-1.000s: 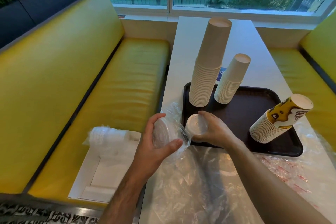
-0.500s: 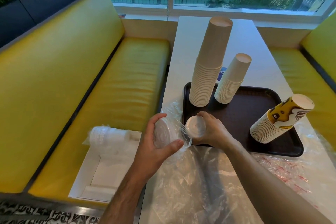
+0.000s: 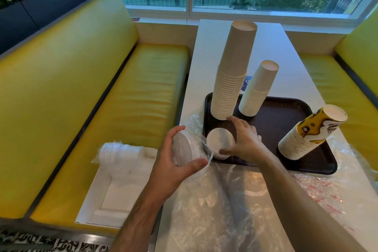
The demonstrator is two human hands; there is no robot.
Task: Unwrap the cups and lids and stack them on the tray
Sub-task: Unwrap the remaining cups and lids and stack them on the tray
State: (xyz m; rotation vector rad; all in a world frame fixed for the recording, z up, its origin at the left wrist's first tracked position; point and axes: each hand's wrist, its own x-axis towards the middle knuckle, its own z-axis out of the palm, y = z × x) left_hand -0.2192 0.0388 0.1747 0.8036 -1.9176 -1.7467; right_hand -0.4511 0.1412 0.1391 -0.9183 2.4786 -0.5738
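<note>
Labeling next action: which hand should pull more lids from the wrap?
Right. The right hand is open beside the lid stack on the tray; the left hand grips the wrapped lids.

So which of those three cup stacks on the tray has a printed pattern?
The printed cup stack at the tray's right corner: its top cup is yellow with dark and white artwork. The tall stack and the short stack are plain.
</note>
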